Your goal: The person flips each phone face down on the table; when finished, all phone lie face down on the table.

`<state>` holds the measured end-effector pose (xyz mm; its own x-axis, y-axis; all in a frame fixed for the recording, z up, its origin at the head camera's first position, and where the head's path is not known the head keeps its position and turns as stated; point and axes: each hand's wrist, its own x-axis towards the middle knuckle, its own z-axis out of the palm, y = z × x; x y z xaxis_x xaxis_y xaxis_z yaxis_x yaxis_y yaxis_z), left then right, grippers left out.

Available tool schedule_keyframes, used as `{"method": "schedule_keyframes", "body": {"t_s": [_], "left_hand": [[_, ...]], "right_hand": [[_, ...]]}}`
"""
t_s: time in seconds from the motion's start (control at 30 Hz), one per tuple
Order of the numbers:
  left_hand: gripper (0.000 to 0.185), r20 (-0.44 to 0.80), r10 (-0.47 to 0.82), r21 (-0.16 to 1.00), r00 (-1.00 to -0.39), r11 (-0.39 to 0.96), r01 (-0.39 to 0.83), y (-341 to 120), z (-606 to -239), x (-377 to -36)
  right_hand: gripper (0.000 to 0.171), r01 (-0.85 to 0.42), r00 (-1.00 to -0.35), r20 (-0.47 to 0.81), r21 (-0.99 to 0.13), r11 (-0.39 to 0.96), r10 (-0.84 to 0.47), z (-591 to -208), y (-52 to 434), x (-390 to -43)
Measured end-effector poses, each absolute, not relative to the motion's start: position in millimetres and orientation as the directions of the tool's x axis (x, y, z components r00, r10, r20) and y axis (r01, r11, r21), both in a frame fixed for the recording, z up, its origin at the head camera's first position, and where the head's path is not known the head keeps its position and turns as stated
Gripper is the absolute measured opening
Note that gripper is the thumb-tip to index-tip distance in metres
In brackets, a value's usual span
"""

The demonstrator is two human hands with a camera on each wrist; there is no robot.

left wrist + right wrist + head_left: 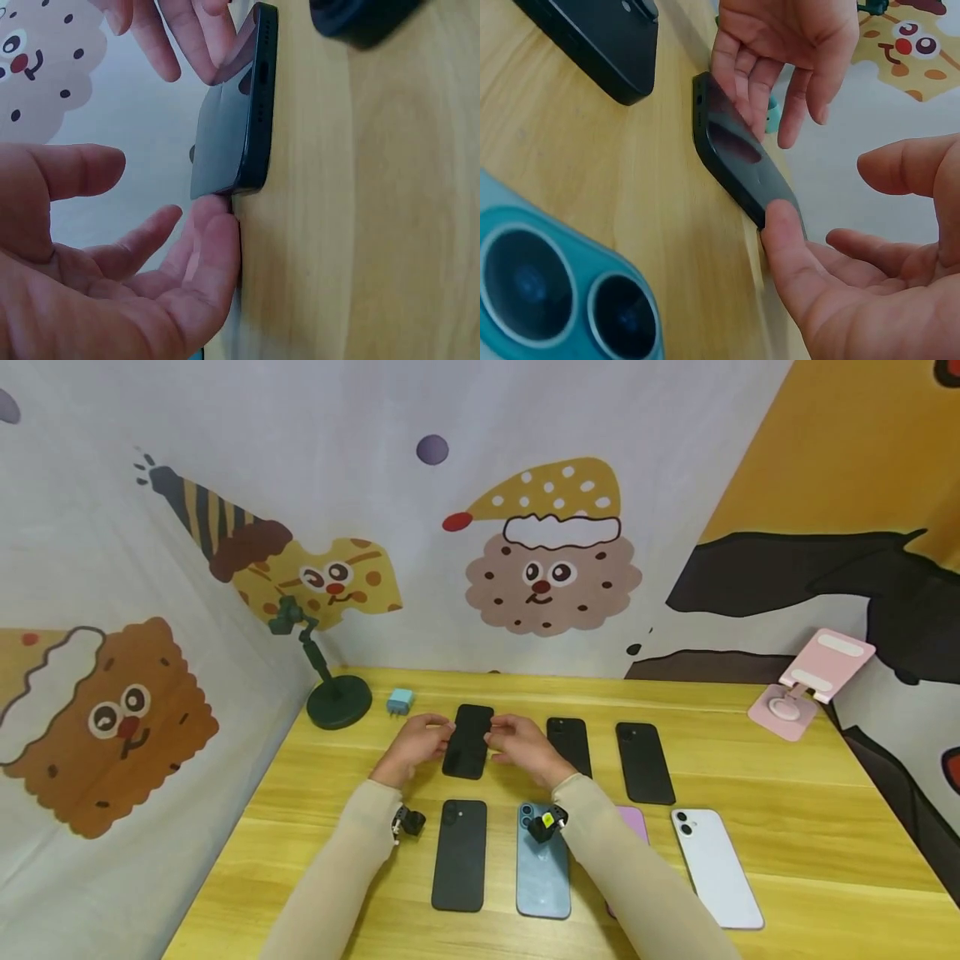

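Observation:
A black phone [468,743] lies screen up near the back of the table, between my two hands. My left hand [416,746] is at its left side, fingertips at the long edge and the thumb held off, as the left wrist view shows. On the opposite side, my right hand [528,748] has a fingertip [784,221] at the phone's edge, its thumb also apart. In the left wrist view the phone's end with the charging port [262,71] faces the camera. Neither hand is curled round the phone.
Two black phones [570,747] [646,763] lie face down to the right. Nearer me are a dark phone [459,860], a blue one [543,877], a partly covered pink one [633,820] and a white one [720,868]. A blue charger [400,701], green stand [339,701] and pink stand [783,710] stand behind.

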<state>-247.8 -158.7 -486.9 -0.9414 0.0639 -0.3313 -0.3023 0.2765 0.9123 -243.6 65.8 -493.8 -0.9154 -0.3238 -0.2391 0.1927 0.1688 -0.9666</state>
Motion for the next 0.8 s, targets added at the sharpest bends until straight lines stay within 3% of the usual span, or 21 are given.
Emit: {"method": "schedule_keyframes", "body": {"t_s": [0.23, 0.8], "left_hand": [[0.052, -0.337, 0.079, 0.912, -0.938, 0.274, -0.304, -154, -483, -241], [0.054, -0.324, 0.185, 0.939, -0.928, 0.18, -0.292, -146, -480, -229]], "right_hand": [[0.054, 0.209, -0.912, -0.243, -0.969, 0.135, -0.33, -495, 69, -238], [0.05, 0.215, -0.893, -0.249, -0.968, 0.13, -0.376, -498, 76, -230]]}}
